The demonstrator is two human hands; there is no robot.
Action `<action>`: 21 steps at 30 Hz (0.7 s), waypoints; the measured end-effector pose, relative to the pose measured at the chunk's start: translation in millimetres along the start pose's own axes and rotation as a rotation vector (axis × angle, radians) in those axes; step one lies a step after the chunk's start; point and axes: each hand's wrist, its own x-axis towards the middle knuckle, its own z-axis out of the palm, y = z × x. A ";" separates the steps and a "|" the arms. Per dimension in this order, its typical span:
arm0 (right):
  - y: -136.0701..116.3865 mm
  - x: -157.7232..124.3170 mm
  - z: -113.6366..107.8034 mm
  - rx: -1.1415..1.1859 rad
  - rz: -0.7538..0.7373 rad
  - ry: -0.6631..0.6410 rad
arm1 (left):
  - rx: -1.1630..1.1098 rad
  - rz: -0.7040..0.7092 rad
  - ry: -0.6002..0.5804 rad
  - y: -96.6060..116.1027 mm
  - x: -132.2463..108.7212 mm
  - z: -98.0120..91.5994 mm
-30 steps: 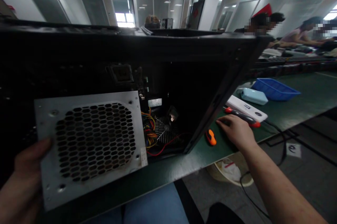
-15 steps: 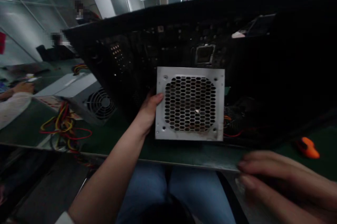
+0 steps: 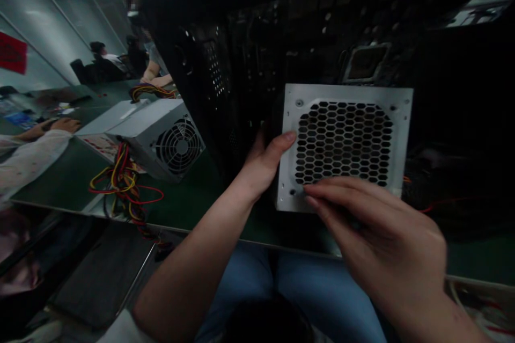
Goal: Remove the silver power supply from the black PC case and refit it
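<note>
My left hand (image 3: 261, 168) is closed on the left edge of a power supply (image 3: 344, 141), its thumb on the front face. That face is square and silver, with a honeycomb vent and holes near the corners. My right hand (image 3: 386, 241) is pinched at the face's lower left corner, close to a corner hole. Whatever its fingertips hold, if anything, is too small to make out. Behind the power supply stands an open black computer case (image 3: 209, 133), with a motherboard (image 3: 306, 37) and a square socket (image 3: 366, 61) inside. The hand hides the face's lower right part.
To the left, another power supply (image 3: 140, 123) with a round fan grille sits on the green table (image 3: 44, 187). Its bundled cables (image 3: 124, 182) hang over the front edge. A co-worker's sleeve (image 3: 38, 160) is further left. Other people are in the background.
My right hand has come from the lower right up to the power supply's lower left corner. The power supply and my left hand appear further right and larger, as the view has shifted.
</note>
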 end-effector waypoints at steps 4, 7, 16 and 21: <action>-2.4 0.6 2.9 -0.096 -0.084 -0.024 | 0.007 0.039 0.012 -0.8 0.1 0.5; -3.3 -0.2 5.8 -0.146 -0.099 -0.026 | -0.002 0.036 0.023 0.0 0.0 1.3; -6.1 -0.4 4.8 -0.200 -0.064 -0.052 | 0.019 0.070 0.035 6.1 -0.6 3.9; -6.5 0.4 6.0 -0.147 -0.049 -0.078 | 0.042 0.073 0.042 6.1 -1.1 3.2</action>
